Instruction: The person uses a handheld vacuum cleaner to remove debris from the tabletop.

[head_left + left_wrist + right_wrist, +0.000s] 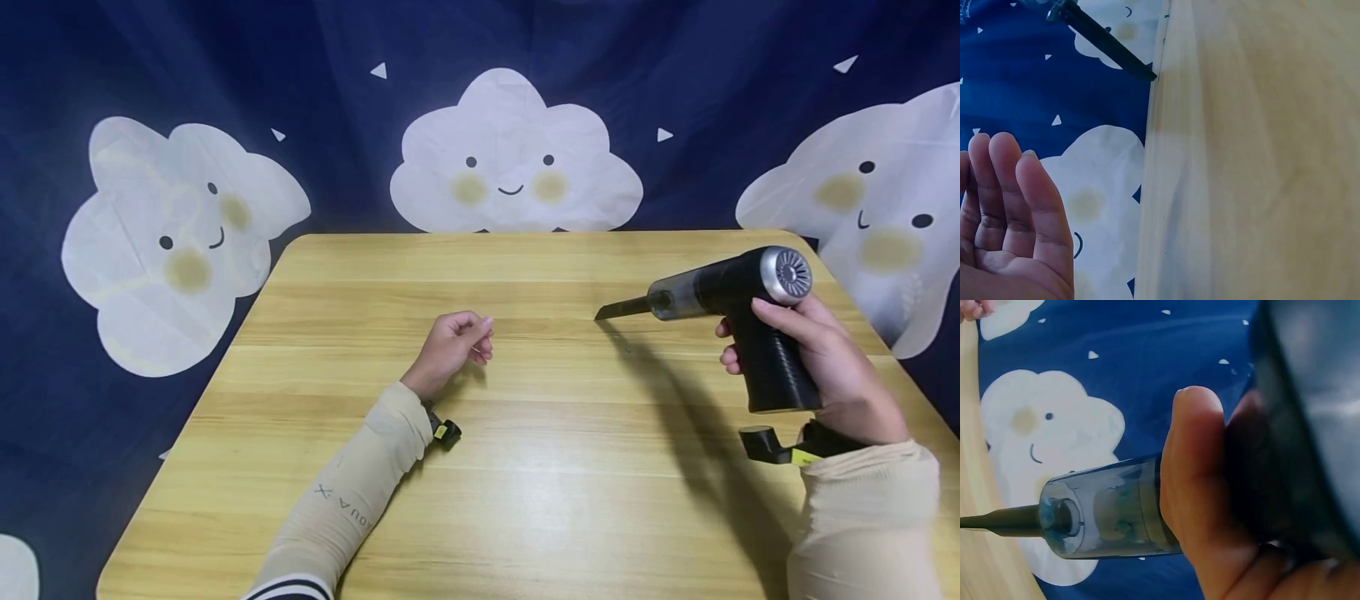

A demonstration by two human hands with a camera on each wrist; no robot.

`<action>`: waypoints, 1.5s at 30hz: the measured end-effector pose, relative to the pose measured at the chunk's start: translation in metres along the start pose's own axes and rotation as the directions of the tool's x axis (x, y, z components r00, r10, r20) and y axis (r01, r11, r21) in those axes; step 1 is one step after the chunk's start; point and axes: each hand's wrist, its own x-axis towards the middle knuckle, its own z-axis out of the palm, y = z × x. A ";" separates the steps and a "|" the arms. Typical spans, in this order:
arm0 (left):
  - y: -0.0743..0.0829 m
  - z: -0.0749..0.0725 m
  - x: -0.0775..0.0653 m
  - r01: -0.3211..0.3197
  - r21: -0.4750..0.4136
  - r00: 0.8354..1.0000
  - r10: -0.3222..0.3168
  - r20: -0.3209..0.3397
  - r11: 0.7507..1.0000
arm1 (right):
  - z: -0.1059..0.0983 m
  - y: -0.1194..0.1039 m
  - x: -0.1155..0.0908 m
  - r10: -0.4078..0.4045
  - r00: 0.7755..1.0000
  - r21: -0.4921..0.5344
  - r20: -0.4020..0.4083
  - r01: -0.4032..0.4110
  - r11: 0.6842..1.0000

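My right hand (840, 358) grips the black handle of a handheld vacuum cleaner (772, 350), fingers wrapped round it. Its narrow nozzle (622, 308) points left and down, the tip at or just above the wooden table (525, 467). Through the clear dust chamber (1110, 506), small blue-green bits show in the right wrist view. A tiny speck (627, 350) lies on the table near the nozzle. Left of the nozzle, my left hand (453, 346) hovers low over the table with loosely bent fingers and holds nothing; its palm side shows in the left wrist view.
A dark blue cloth (337, 150) with white smiling clouds (517, 133) hangs behind and beside the table. Each wrist wears a small black camera mount (447, 433). The vacuum casts a long shadow (697, 425) across the right part of the tabletop.
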 end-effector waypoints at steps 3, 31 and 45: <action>0.000 0.000 -0.001 0.000 -0.004 1.000 0.000 0.003 1.000 | -0.004 -0.006 -0.007 -0.009 0.999 0.065 0.053 0.006 0.998; -0.004 0.001 0.002 0.032 0.026 0.997 -0.030 -0.076 0.999 | -0.016 -0.022 -0.024 0.104 0.991 0.018 0.085 -0.106 0.994; -0.001 0.003 0.002 0.027 -0.001 0.997 -0.027 -0.074 1.000 | -0.021 -0.022 -0.024 0.029 1.000 0.025 -0.003 -0.029 0.999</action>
